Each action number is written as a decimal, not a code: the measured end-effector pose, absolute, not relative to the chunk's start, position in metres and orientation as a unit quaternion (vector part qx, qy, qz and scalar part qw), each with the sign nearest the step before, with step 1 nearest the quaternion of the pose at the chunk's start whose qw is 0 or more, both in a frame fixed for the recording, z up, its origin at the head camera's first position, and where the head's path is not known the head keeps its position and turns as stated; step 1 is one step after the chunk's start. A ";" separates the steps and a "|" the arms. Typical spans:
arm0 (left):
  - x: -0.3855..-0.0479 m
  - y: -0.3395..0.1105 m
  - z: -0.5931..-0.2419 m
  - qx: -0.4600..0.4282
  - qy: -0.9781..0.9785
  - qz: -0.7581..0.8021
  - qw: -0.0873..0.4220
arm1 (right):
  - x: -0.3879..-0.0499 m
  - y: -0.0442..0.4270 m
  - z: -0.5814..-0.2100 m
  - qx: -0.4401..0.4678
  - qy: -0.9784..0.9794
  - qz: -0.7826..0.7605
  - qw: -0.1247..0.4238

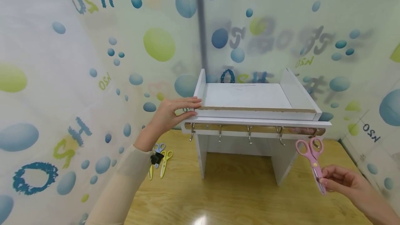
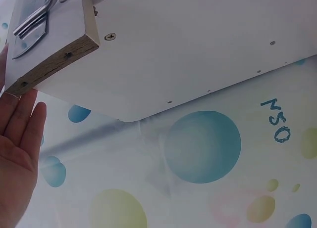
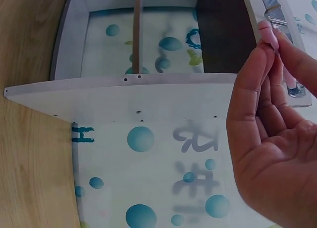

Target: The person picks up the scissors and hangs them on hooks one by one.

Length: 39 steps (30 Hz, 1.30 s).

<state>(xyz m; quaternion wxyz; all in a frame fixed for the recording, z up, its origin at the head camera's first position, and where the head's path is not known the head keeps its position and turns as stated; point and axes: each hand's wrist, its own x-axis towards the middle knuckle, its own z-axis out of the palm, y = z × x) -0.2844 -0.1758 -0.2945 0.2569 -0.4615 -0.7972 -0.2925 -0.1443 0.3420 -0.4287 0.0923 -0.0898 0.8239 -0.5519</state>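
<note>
Pink scissors (image 1: 314,164) held handles-up by a hook rail (image 1: 234,128)

Head view: the right-hand grip (image 1: 343,180) pinches the scissors near the blade tips, apparently leaving the finger loops free at the rightmost hook; whether one hangs on it, I cannot tell. The left-hand grip (image 1: 170,114) holds the left front corner of the white shelf (image 1: 247,96) on the surface (image 1: 170,202), probably steadying it.

Left wrist view: fingers lie extended against the corner, perhaps bracing it.

Right wrist view: thumb and fingertips press together on the scissors, mostly hidden, just beside the rail.
</note>
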 end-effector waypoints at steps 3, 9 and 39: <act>-0.285 -0.176 -0.295 -0.463 -0.794 -0.294 0.261 | -0.144 0.339 -0.430 -0.052 0.840 -0.534 0.081; -0.286 -0.175 -0.296 -0.463 -0.793 -0.293 0.267 | -0.144 0.334 -0.434 -0.036 0.850 -0.521 0.066; -0.286 -0.174 -0.297 -0.455 -0.796 -0.300 0.264 | -0.161 0.322 -0.450 -0.078 0.831 -0.549 0.038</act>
